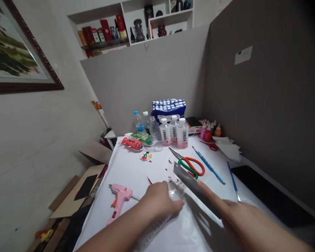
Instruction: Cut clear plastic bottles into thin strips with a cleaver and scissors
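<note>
- Left hand (161, 203): lies on the white-covered table (136, 171), fingers curled over a clear plastic bottle (176, 190) lying on its side; grip closed on the bottle.
- Right hand (232, 210): fingers together on the lower end of a dark flat sheet (193, 184), forefinger stretched along it. The sheet runs up and to the left, its far corner just above the bottle and just beside the scissors.
- Scissors (190, 164), one loop green and one orange, lie blades apart directly beyond the sheet.
- Pink glue gun (119, 201) lies left of the left hand, nozzle pointing toward it.
- Two blue brushes (208, 165) lie right of the scissors.
- Small red scraps (149, 180) are scattered near the bottle.
- Far edge of table: three white-labelled bottles (174, 133), water bottles (140, 122), a blue patterned pack (169, 106), small paint bottles (208, 132).
- Red and green painted pieces (133, 141) lie left of the bottles.
</note>
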Tool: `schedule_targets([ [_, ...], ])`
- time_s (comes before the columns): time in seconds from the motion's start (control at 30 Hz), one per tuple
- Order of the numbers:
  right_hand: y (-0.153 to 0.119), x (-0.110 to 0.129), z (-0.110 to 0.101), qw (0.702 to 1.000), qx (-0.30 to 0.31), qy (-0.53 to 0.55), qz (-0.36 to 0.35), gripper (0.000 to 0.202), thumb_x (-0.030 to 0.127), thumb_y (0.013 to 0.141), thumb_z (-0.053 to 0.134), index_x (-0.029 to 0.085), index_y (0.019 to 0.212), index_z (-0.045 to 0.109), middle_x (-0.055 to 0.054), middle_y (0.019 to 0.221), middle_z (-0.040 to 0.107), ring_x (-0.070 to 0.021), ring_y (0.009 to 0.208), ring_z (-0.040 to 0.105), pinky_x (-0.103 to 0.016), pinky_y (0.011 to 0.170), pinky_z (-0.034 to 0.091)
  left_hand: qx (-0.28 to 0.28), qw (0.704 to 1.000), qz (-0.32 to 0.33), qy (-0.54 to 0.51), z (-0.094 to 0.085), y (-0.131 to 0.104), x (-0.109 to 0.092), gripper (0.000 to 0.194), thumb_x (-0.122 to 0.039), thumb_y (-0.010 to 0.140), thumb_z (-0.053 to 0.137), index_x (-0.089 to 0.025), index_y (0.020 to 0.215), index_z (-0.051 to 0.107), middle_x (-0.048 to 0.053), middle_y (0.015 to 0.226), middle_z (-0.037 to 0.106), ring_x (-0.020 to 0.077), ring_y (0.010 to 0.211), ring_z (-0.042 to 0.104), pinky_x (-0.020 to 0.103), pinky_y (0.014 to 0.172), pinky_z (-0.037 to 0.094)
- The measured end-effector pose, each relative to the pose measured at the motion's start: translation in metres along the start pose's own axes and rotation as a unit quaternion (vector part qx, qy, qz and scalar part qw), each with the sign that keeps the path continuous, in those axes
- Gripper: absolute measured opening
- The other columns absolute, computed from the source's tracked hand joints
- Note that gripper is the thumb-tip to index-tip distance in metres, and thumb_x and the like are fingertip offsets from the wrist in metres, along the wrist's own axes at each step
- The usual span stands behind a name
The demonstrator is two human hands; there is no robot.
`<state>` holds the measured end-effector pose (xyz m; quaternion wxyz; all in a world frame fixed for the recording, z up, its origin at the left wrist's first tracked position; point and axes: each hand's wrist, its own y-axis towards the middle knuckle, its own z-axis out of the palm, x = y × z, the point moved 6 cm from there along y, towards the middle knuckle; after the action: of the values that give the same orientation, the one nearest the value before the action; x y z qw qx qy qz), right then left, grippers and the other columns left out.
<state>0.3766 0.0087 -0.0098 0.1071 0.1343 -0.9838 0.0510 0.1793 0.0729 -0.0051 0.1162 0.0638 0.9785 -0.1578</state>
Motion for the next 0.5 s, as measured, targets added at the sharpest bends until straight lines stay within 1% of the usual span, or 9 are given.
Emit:
schedule_targets([
  [0.03, 0.006, 0.007, -0.006, 0.999, 0.035, -0.02, 0.006, 0.104, 0.0, 0.063, 0.047, 0.035, 0.15, 0.002, -0.001, 0.067, 0.07, -0.0212, 0.056, 0.065, -0.025, 0.047, 0.027, -0.003, 1.0, 0.002, 0.008, 0.0, 0.001, -0.002, 0.064, -0.069, 0.063, 0.054, -0.02, 0.104, 0.063, 0.013, 0.104, 0.068, 0.0324, 0.095, 0.063, 0.036, 0.076, 0.049],
  [0.07, 0.015, 0.016, -0.015, 0.997, 0.056, -0.046, -0.003, 0.101, 0.0, 0.065, 0.046, 0.032, 0.151, 0.003, -0.002, 0.067, 0.071, -0.0223, 0.058, 0.065, -0.026, 0.047, 0.025, -0.008, 1.0, 0.004, 0.02, 0.0, 0.001, -0.004, 0.063, -0.067, 0.064, 0.054, -0.019, 0.103, 0.063, 0.013, 0.103, 0.069, 0.0323, 0.095, 0.064, 0.036, 0.076, 0.049],
  [0.13, 0.039, 0.039, -0.037, 0.995, 0.05, -0.083, -0.038, 0.096, 0.0, 0.068, 0.046, 0.025, 0.151, 0.007, -0.007, 0.073, 0.072, -0.0238, 0.065, 0.067, -0.027, 0.048, 0.024, -0.024, 0.999, 0.006, 0.043, -0.001, 0.001, -0.008, 0.058, -0.064, 0.066, 0.053, -0.02, 0.1, 0.064, 0.012, 0.099, 0.07, 0.0323, 0.094, 0.064, 0.036, 0.077, 0.049],
  [0.2, 0.063, 0.054, -0.053, 0.994, 0.042, -0.096, -0.042, 0.094, -0.001, 0.067, 0.049, 0.023, 0.151, 0.014, -0.011, 0.082, 0.072, -0.024, 0.07, 0.067, -0.026, 0.048, 0.024, -0.041, 0.997, 0.004, 0.064, -0.002, 0.0, -0.011, 0.053, -0.061, 0.066, 0.054, -0.021, 0.098, 0.063, 0.011, 0.095, 0.071, 0.0328, 0.093, 0.064, 0.039, 0.082, 0.047],
  [0.27, 0.08, 0.06, -0.061, 0.994, 0.034, -0.093, -0.046, 0.09, 0.001, 0.069, 0.051, 0.021, 0.15, 0.017, -0.012, 0.084, 0.071, -0.0236, 0.071, 0.067, -0.025, 0.048, 0.025, -0.046, 0.996, 0.0, 0.072, -0.003, -0.001, -0.012, 0.049, -0.059, 0.067, 0.054, -0.021, 0.097, 0.063, 0.01, 0.093, 0.071, 0.0331, 0.093, 0.064, 0.045, 0.089, 0.042],
  [0.3, 0.084, 0.06, -0.062, 0.995, 0.031, -0.087, -0.048, 0.088, 0.003, 0.071, 0.051, 0.021, 0.15, 0.017, -0.012, 0.084, 0.071, -0.023, 0.071, 0.067, -0.025, 0.049, 0.025, -0.044, 0.996, -0.001, 0.073, -0.003, -0.002, -0.013, 0.049, -0.059, 0.068, 0.053, -0.02, 0.095, 0.063, 0.01, 0.092, 0.071, 0.0332, 0.093, 0.064, 0.047, 0.092, 0.039],
  [0.33, 0.085, 0.058, -0.061, 0.995, 0.029, -0.082, -0.048, 0.086, 0.004, 0.074, 0.05, 0.02, 0.151, 0.015, -0.011, 0.082, 0.071, -0.0221, 0.07, 0.066, -0.025, 0.049, 0.026, -0.042, 0.996, -0.001, 0.072, -0.003, -0.003, -0.013, 0.05, -0.06, 0.069, 0.051, -0.019, 0.095, 0.063, 0.01, 0.091, 0.071, 0.0334, 0.093, 0.063, 0.049, 0.094, 0.036],
  [0.4, 0.076, 0.047, -0.054, 0.996, 0.028, -0.07, -0.037, 0.085, 0.005, 0.077, 0.046, 0.019, 0.151, 0.009, -0.009, 0.079, 0.07, -0.0197, 0.065, 0.065, -0.024, 0.049, 0.028, -0.039, 0.997, -0.001, 0.071, -0.004, -0.004, -0.013, 0.054, -0.064, 0.069, 0.049, -0.017, 0.094, 0.063, 0.012, 0.09, 0.071, 0.0334, 0.092, 0.063, 0.051, 0.096, 0.033],
  [0.5, 0.041, 0.024, -0.031, 0.999, 0.023, -0.042, -0.013, 0.089, 0.001, 0.074, 0.043, 0.022, 0.151, 0.004, -0.005, 0.073, 0.069, -0.0178, 0.06, 0.063, -0.023, 0.05, 0.029, -0.028, 0.997, 0.001, 0.07, -0.004, -0.005, -0.013, 0.06, -0.068, 0.067, 0.048, -0.016, 0.095, 0.062, 0.012, 0.09, 0.071, 0.0348, 0.095, 0.061, 0.05, 0.096, 0.033],
])
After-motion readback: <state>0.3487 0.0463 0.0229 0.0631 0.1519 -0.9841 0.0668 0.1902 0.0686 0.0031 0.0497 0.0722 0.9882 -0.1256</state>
